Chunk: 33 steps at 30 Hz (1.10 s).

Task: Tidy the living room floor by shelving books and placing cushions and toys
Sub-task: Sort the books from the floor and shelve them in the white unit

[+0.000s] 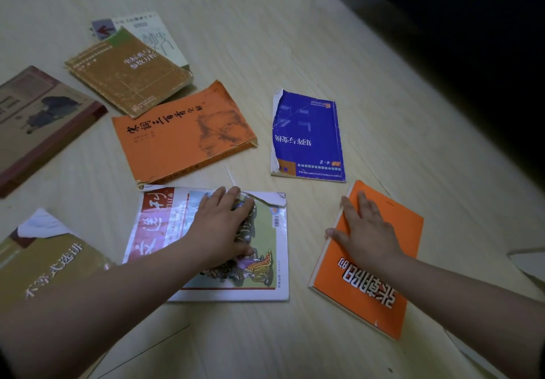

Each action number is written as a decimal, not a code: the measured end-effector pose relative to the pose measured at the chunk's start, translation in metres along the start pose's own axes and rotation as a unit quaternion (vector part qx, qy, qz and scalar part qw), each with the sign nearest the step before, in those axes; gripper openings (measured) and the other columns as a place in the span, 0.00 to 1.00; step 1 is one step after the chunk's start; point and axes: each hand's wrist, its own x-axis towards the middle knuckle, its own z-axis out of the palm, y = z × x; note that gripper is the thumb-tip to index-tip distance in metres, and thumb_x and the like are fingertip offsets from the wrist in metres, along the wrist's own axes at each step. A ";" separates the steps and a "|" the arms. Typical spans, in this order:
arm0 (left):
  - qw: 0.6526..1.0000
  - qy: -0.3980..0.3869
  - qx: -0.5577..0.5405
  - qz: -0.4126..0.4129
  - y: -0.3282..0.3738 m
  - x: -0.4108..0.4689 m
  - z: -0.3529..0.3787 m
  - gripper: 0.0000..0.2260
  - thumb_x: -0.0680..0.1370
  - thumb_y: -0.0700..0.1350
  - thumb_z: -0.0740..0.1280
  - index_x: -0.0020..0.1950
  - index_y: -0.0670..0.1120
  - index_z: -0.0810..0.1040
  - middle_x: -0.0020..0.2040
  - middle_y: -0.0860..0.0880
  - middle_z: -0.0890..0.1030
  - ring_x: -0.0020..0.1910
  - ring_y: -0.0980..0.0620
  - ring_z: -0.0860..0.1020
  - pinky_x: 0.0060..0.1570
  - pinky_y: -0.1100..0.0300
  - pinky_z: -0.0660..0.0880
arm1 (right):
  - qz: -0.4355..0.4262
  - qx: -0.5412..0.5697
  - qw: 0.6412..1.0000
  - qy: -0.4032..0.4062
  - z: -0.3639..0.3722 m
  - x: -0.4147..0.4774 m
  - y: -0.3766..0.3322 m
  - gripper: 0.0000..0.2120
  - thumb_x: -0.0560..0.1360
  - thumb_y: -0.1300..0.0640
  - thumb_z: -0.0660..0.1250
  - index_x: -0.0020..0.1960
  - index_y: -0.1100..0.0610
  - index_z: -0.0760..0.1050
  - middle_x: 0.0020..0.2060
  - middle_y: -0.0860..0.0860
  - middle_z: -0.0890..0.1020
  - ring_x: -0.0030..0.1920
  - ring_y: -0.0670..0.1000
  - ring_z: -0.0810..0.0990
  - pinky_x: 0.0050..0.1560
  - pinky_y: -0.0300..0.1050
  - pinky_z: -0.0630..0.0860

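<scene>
Floor: pale wood planks, eight books lying flat and scattered.

1. Magazine: illustrated glossy cover, torn at its far right corner, nearest the person at centre. Left hand rests palm down on the cover, fingers straight and slightly spread, gripping nothing.
2. Bright orange book: right of the magazine and apart from it, large white characters on the cover. Right hand lies flat on its far half, fingers extended, thumb at the book's left edge, not curled round it.
3. Blue book: beyond the gap between the hands, left edge ragged.
4. Worn orange book: beyond the magazine, its near corner just beside the magazine's top edge.
5. Brown book: farther left, lying partly over item 6.
6. White book: farthest, mostly covered by the brown one.
7. Maroon-edged book: far left, cut off by the frame.
8. Olive book: near left, partly behind the left forearm.

Dark furniture: upper right, details too dim to tell.
</scene>
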 end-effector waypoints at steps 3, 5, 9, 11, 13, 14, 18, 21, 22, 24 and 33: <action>0.999 0.010 -0.037 0.006 -0.003 -0.002 -0.003 0.42 0.71 0.62 0.69 0.78 0.53 0.53 0.79 0.48 0.48 0.77 0.45 0.48 0.75 0.52 0.49 | -0.016 0.021 0.999 0.023 -0.002 0.004 -0.008 0.36 0.78 0.37 0.56 0.78 0.49 0.46 0.78 0.53 0.42 0.78 0.56 0.43 0.75 0.60 0.52; 0.996 0.038 -0.085 0.007 -0.008 -0.003 -0.008 0.38 0.72 0.58 0.71 0.77 0.51 0.59 0.78 0.48 0.55 0.76 0.48 0.54 0.72 0.57 0.54 | -0.049 0.032 0.997 0.041 -0.006 0.009 -0.020 0.34 0.79 0.39 0.57 0.78 0.49 0.48 0.78 0.53 0.44 0.78 0.55 0.44 0.76 0.58 0.51; 0.982 0.083 -0.169 -0.019 -0.017 -0.008 -0.018 0.29 0.75 0.53 0.70 0.73 0.49 0.66 0.75 0.50 0.62 0.72 0.50 0.64 0.67 0.58 0.63 | -0.091 0.052 0.993 0.060 -0.017 0.023 -0.048 0.33 0.79 0.43 0.59 0.78 0.52 0.50 0.78 0.54 0.49 0.78 0.55 0.48 0.76 0.56 0.53; 0.978 0.101 -0.181 -0.029 -0.019 -0.011 -0.018 0.26 0.75 0.52 0.69 0.72 0.48 0.68 0.75 0.50 0.63 0.71 0.49 0.65 0.67 0.56 0.63 | -0.088 0.062 0.993 0.050 -0.023 0.034 -0.057 0.33 0.79 0.45 0.61 0.78 0.54 0.51 0.78 0.55 0.51 0.77 0.55 0.50 0.76 0.54 0.54; 0.976 0.115 -0.184 -0.037 -0.021 -0.015 -0.017 0.24 0.76 0.51 0.68 0.71 0.47 0.70 0.74 0.49 0.64 0.71 0.49 0.64 0.68 0.56 0.62 | -0.082 0.082 0.993 0.034 -0.029 0.047 -0.062 0.33 0.79 0.47 0.62 0.78 0.54 0.51 0.78 0.55 0.52 0.77 0.56 0.51 0.74 0.51 0.58; 0.976 0.120 -0.177 -0.037 -0.022 -0.017 -0.017 0.24 0.76 0.51 0.68 0.70 0.47 0.70 0.74 0.49 0.65 0.71 0.49 0.64 0.68 0.56 0.62 | -0.081 0.084 0.993 0.028 -0.031 0.053 -0.063 0.34 0.79 0.47 0.62 0.78 0.54 0.51 0.78 0.55 0.52 0.77 0.56 0.52 0.74 0.51 0.59; 0.984 0.119 -0.132 -0.031 -0.031 -0.023 -0.015 0.31 0.74 0.54 0.70 0.74 0.46 0.65 0.75 0.46 0.63 0.74 0.47 0.60 0.71 0.55 0.57 | -0.079 0.077 0.994 0.012 -0.030 0.067 -0.066 0.33 0.78 0.46 0.64 0.77 0.54 0.53 0.77 0.55 0.55 0.76 0.55 0.54 0.72 0.51 0.63; 0.995 0.047 -0.057 -0.071 -0.045 -0.021 -0.014 0.45 0.70 0.64 0.69 0.78 0.47 0.52 0.78 0.48 0.55 0.76 0.47 0.53 0.74 0.52 0.52 | -0.091 0.040 0.995 0.012 -0.025 0.072 -0.065 0.34 0.78 0.46 0.65 0.77 0.54 0.53 0.77 0.55 0.56 0.76 0.56 0.56 0.70 0.52 0.65; 0.996 0.032 -0.038 -0.072 -0.049 -0.020 -0.015 0.47 0.69 0.66 0.69 0.78 0.47 0.50 0.78 0.48 0.54 0.76 0.48 0.53 0.74 0.51 0.53 | -0.088 0.032 0.996 0.013 -0.024 0.074 -0.064 0.35 0.77 0.46 0.65 0.78 0.54 0.53 0.77 0.55 0.55 0.76 0.56 0.55 0.70 0.53 0.65; 0.998 0.018 -0.026 -0.063 -0.051 -0.020 -0.013 0.49 0.67 0.67 0.69 0.78 0.49 0.49 0.78 0.49 0.53 0.76 0.48 0.51 0.74 0.50 0.52 | -0.081 0.016 0.997 0.007 -0.022 0.076 -0.062 0.36 0.78 0.46 0.64 0.78 0.54 0.51 0.77 0.56 0.53 0.76 0.57 0.55 0.70 0.53 0.64; 1.000 -0.006 -0.008 -0.028 -0.037 -0.032 0.002 0.49 0.67 0.68 0.68 0.78 0.51 0.47 0.78 0.50 0.50 0.76 0.48 0.48 0.75 0.48 0.48 | -0.148 -0.039 0.980 0.130 -0.034 0.076 -0.046 0.20 0.75 0.47 0.68 0.62 0.55 0.71 0.61 0.53 0.77 0.59 0.53 0.75 0.50 0.44 0.75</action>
